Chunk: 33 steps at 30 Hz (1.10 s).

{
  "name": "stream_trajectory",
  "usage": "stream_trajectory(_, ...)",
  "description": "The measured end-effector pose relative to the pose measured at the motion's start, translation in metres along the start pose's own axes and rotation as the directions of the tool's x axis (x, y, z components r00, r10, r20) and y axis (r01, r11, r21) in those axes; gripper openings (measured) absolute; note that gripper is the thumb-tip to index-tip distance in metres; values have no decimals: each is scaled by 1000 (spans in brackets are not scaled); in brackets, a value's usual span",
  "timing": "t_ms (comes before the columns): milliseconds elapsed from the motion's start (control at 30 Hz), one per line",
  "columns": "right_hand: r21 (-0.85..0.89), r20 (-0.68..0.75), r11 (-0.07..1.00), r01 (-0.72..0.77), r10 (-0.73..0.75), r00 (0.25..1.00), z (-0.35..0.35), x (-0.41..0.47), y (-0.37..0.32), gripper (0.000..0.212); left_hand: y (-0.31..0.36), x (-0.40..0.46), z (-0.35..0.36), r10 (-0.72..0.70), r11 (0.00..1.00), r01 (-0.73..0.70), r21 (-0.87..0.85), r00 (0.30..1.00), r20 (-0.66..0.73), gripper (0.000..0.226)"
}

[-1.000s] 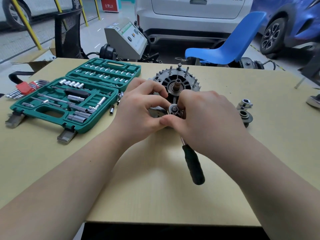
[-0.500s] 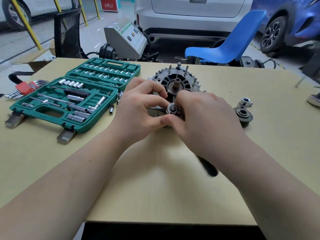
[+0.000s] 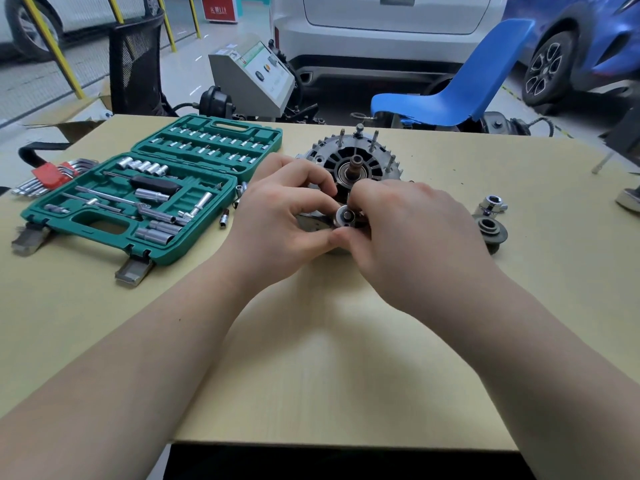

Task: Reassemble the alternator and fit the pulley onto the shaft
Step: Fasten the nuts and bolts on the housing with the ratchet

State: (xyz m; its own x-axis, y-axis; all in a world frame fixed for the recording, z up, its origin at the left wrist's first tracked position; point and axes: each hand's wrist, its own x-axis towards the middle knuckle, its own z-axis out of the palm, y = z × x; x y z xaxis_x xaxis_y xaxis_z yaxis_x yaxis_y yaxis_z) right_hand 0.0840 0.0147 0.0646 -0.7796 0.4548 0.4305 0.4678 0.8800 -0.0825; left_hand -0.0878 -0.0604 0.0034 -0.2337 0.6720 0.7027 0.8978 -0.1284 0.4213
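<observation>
The alternator (image 3: 353,168) lies on the table with its shaft (image 3: 356,164) pointing up and studs around its rim. At its near edge sits the round silver head of a ratchet wrench (image 3: 346,216). My left hand (image 3: 277,223) pinches that head from the left with thumb and forefinger. From the right, my right hand (image 3: 412,237) curls its fingers and thumb round it too. The wrench handle is hidden under my right hand. The dark pulley (image 3: 491,231) lies on the table to the right, with a silver nut-like part (image 3: 491,204) just behind it.
An open green socket set (image 3: 138,195) lies at the left, with loose sockets (image 3: 224,216) beside it and hex keys (image 3: 48,174) further left. The table's near edge (image 3: 346,445) is close to me. A blue chair (image 3: 450,91), a grey machine and cars stand beyond the table.
The wrench's black handle pointed toward me, swung to the right, and is now out of sight under my right hand. Both hands stay on the wrench head.
</observation>
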Motion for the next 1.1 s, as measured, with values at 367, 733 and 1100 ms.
stream_trajectory(367,-48,0,998,-33,33,999,-2,1,2,31,3,0,-2,3,1000,-3,23,1000,4,25)
stream_trajectory(733,-65,42,998,0,2,999,-7,6,6,23,5,0,-1,3,1000,-3,15,1000,0,23)
stream_trajectory(1100,-53,48,997,53,-51,998,-7,6,5,21,6,0,0,-16,1000,16,19,1000,-17,15)
